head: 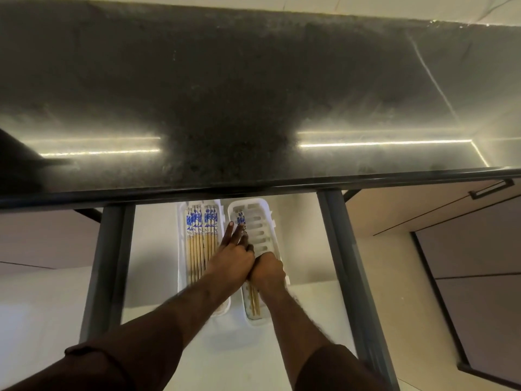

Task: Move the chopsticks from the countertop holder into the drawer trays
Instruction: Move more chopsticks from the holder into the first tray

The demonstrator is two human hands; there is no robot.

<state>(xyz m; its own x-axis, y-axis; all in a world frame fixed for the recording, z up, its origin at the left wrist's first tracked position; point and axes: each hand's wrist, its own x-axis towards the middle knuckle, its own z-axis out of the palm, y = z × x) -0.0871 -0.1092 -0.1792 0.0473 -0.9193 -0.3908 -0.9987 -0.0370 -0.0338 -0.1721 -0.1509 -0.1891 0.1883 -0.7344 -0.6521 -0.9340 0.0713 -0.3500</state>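
Evidently the right hand (267, 270) is curling round light, stiff, slippery chopsticks (240, 218) mid-length in the drawer's right tray (265, 210), while the left hand's (232, 261) straight fingers are steadying them

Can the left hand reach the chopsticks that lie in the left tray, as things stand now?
Probably yes. The left hand lies over the edge between the left tray and right tray, fingers straight. The left tray's chopsticks lie uncovered just beside it.
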